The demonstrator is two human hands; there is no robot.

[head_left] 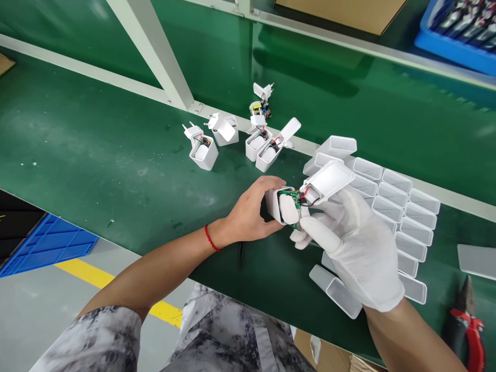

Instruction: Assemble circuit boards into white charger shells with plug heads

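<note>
My bare left hand, a red string on its wrist, is closed around a white charger housing. My right hand wears a white glove and pinches the green circuit board seated in that housing's mouth. A white plug cover hangs from the board by red and black wires, resting above my gloved fingers. Both hands meet over the green belt.
Several part-assembled chargers with open covers stand further up the belt. Rows of empty white housings lie to the right. Red-handled pliers lie at far right. Blue bins sit at lower left and upper right.
</note>
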